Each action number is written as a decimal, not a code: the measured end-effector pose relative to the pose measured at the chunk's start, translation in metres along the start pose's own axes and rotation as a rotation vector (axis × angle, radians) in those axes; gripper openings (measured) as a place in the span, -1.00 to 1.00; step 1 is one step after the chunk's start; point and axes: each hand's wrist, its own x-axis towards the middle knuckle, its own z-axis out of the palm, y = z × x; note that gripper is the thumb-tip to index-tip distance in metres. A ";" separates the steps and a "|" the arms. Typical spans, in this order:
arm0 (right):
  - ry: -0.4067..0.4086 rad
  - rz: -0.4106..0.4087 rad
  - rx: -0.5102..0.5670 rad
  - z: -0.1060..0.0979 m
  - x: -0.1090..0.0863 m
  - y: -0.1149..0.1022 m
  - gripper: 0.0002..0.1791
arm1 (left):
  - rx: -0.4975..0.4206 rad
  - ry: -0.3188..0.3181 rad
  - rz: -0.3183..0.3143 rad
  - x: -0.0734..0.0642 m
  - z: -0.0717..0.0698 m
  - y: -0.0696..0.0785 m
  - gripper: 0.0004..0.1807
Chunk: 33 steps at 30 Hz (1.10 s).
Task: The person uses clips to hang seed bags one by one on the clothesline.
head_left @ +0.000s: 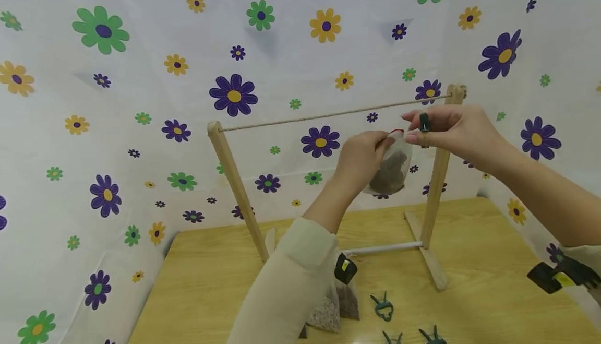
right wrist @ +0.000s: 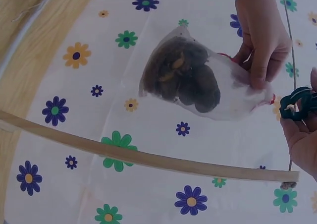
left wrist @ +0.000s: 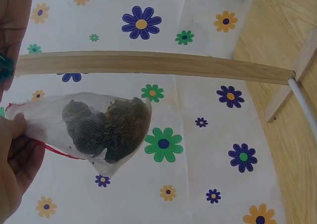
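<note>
My left hand [head_left: 359,158] pinches the gathered top of a white mesh drawstring bag [head_left: 392,174] with a red cord. Dark, lumpy pieces fill the bag's lower part, seen through the mesh in the left wrist view [left wrist: 106,127]. The bag hangs below the cord line, near the right post. My right hand [head_left: 465,132] holds a dark green plastic clip [right wrist: 296,104] between thumb and fingers, beside the bag's top. In the right wrist view the left hand [right wrist: 262,40] grips the bag's neck.
A wooden frame with a left post [head_left: 237,187], a right post [head_left: 439,182] and a rope [head_left: 328,116] strung between them stands on the table [head_left: 197,276]. Several green clips [head_left: 384,307] and filled mesh bags [head_left: 326,310] lie in front, partly behind the left sleeve.
</note>
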 end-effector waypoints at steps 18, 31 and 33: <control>0.059 -0.114 0.449 -0.017 0.052 -0.022 -0.89 | -0.169 0.028 -0.133 0.030 -0.007 0.013 -0.72; -0.003 -0.067 0.178 -0.010 0.058 -0.013 -0.83 | -0.284 0.148 -0.095 0.028 -0.003 0.013 -0.72; -0.002 -0.062 0.173 -0.010 0.057 -0.011 -0.83 | -0.271 0.157 -0.090 0.028 -0.002 0.014 -0.73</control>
